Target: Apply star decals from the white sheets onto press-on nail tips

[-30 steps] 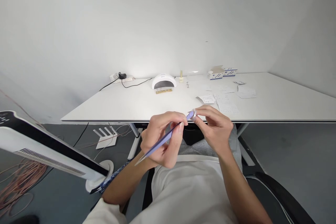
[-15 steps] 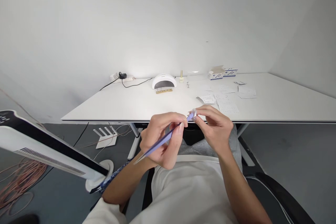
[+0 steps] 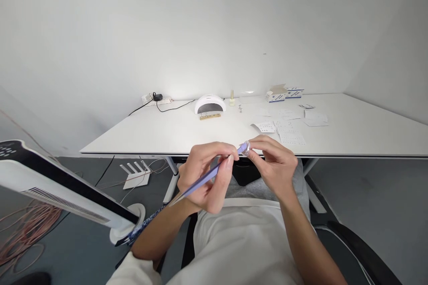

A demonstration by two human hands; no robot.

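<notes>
Purple tweezers (image 3: 200, 182) slant near the front edge of the worktop (image 3: 150, 138), their upper end against a small shiny piece (image 3: 247, 148). I hold them in my left hand (image 3: 202, 164), fingers closed around the shaft; my right hand (image 3: 276, 163) pinches the piece. Farther back I see printed sheets (image 3: 290, 133), an arched device (image 3: 210, 99), a bottle (image 3: 232, 101).

Smooth plastic, dull paper and a glint of metal

The purple tweezers (image 3: 203, 181) have a smooth, coated-looking shaft and a silvery tip (image 3: 176, 199) resembling bare metal. The small piece (image 3: 246, 148) at their blunt end is shiny and catches the light; its material cannot be told. The lamp (image 3: 210, 99) looks like smooth white plastic, the desk (image 3: 150, 136) like an even laminate. Sheets (image 3: 290, 136) are matt paper, boxes (image 3: 276, 97) printed card. The shirt (image 3: 247, 240) is creased, matt cloth
</notes>
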